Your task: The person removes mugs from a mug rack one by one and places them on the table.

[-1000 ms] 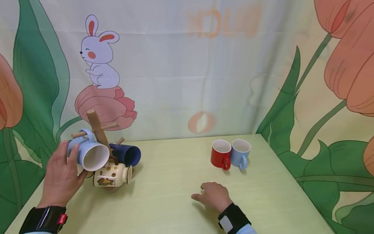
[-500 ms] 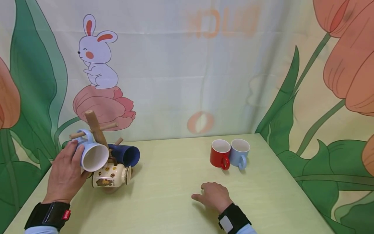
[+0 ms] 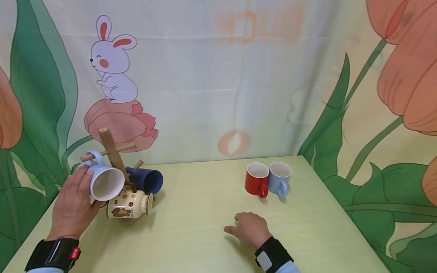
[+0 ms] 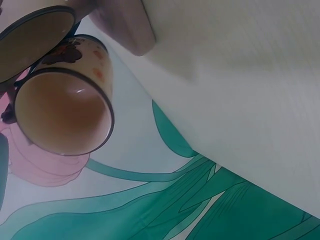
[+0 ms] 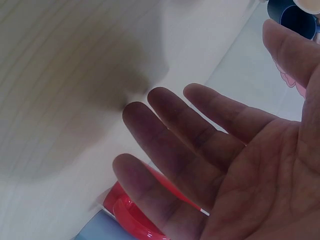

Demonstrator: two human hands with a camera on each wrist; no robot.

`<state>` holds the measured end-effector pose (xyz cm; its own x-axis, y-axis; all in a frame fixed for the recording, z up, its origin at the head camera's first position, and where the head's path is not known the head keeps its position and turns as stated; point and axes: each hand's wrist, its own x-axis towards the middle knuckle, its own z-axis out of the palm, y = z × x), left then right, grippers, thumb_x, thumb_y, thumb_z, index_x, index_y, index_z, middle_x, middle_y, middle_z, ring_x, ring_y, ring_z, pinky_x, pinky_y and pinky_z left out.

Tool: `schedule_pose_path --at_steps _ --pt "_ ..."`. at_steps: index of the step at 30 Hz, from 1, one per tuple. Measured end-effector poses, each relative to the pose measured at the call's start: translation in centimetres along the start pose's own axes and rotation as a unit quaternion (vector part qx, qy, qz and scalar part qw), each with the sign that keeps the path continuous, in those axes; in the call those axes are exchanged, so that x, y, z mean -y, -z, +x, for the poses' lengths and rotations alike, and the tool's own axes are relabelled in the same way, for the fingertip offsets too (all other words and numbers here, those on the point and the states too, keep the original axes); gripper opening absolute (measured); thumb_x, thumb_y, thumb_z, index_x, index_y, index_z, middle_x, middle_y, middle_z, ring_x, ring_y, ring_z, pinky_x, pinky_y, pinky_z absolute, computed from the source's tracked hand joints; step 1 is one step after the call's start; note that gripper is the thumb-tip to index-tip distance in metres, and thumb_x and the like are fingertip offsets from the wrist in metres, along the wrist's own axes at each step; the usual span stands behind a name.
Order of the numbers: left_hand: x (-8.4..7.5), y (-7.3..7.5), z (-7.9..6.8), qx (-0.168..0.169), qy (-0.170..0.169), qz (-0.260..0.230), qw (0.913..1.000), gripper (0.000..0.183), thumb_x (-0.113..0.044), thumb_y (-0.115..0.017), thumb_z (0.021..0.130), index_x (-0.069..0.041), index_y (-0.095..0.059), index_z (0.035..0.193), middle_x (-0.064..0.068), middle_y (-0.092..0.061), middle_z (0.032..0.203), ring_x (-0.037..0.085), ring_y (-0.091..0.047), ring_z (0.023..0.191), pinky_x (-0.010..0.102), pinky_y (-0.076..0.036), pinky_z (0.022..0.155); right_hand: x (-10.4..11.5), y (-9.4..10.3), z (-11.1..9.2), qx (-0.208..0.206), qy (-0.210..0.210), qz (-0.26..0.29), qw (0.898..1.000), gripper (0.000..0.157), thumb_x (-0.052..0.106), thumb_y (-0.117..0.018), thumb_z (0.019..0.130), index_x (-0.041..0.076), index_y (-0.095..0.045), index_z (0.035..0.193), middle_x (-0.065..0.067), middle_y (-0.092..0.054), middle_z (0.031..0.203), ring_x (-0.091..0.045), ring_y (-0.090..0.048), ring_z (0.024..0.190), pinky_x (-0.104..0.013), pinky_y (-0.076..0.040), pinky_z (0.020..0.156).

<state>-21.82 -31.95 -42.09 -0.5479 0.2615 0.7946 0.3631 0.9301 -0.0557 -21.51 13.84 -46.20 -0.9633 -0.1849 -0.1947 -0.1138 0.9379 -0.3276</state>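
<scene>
Faint, reversed orange lettering [image 3: 259, 24] can be spotted on the wrinkly cloth backdrop [image 3: 191, 94] but can't be read for sure; same deal with the tiny red tag [image 3: 75, 253] on the left wrist's black strap [image 3: 51, 252]. A wooden mug rack [image 3: 112, 146] with round pegs is set near the far left corner of the table [image 3: 191, 220], and the hung light blue mug [image 3: 106, 184], smooth with a white inside, is hooked by its handle on one peg. Its side is gripped by the left hand [image 3: 71, 206], fingers curled round it, thumb low. Just below, a cream jar-shaped mug [image 3: 124, 206] is decorated with brown prints, and a navy mug [image 3: 145, 179] is hung just behind it. Another cream mug [image 4: 65, 110], dark-rimmed, is caught in the left wrist view. Toward the far right corner, a red mug [image 3: 257, 180] and a standing light blue mug [image 3: 280, 178] are parked upright side by side, handles turned toward the near edge. The right hand [image 3: 250, 227] is held low over the table, fingers relaxed and spread.
</scene>
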Motion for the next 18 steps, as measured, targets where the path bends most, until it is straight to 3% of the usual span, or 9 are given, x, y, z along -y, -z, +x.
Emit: schedule_pose_path --at_steps 7,14,18 --pt "0.0 1.4 0.2 -0.044 0.039 -0.02 0.9981 0.116 0.011 -0.091 0.042 -0.001 -0.034 0.142 0.027 -0.04 0.144 0.047 -0.04 0.133 0.047 -0.023 0.117 0.1 -0.3 0.3 0.005 0.0 0.0 1.0 0.053 0.051 -0.071 0.086 0.006 -0.071 0.114 -0.007 -0.071 0.101 -0.029 -0.064 0.092 -0.051 -0.052 0.082" --pt "0.0 2.6 -0.4 -0.082 0.056 -0.021 0.9948 0.107 -0.004 -0.083 0.049 -0.007 -0.034 0.145 0.025 -0.041 0.146 0.047 -0.043 0.13 0.049 -0.029 0.115 0.3 -0.3 0.3 -0.001 0.007 -0.004 1.0 0.052 0.05 -0.071 0.087 0.006 -0.071 0.113 -0.007 -0.07 0.1 -0.029 -0.064 0.091 -0.051 -0.052 0.08" --pt "-0.7 2.8 -0.5 -0.143 0.053 -0.01 0.9883 0.073 -0.038 -0.067 0.082 -0.008 -0.037 0.142 0.022 -0.044 0.145 0.047 -0.047 0.124 0.054 -0.035 0.108 0.4 -0.2 0.3 0.002 0.008 -0.004 1.0 0.053 0.051 -0.071 0.086 0.006 -0.071 0.113 -0.007 -0.071 0.1 -0.029 -0.064 0.09 -0.051 -0.052 0.081"
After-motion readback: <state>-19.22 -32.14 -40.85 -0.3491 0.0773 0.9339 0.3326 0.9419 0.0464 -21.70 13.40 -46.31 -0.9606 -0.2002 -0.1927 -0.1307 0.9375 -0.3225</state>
